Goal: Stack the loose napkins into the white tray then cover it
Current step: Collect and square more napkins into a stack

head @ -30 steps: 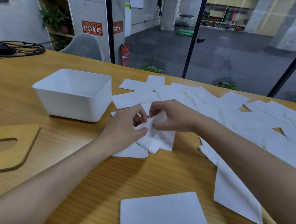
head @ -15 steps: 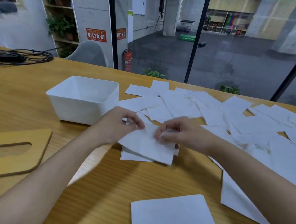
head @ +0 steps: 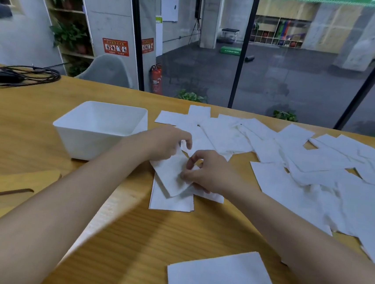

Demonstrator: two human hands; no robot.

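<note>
Napkins [head: 295, 156] lie scattered over the right half of our wooden table [head: 23, 126], with a small pile [head: 169, 199] gathered just right of the white tray [head: 85, 141]. Our left hand [head: 161, 144] pinches the far edge of a tilted napkin [head: 169, 174] on that pile; our right hand [head: 209, 171] curls on its right side, seemingly gripping it too. A wooden lid [head: 5, 195] rests at left.

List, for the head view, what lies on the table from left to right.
wooden lid → white tray → small napkin pile under both hands → spread of loose napkins
</note>
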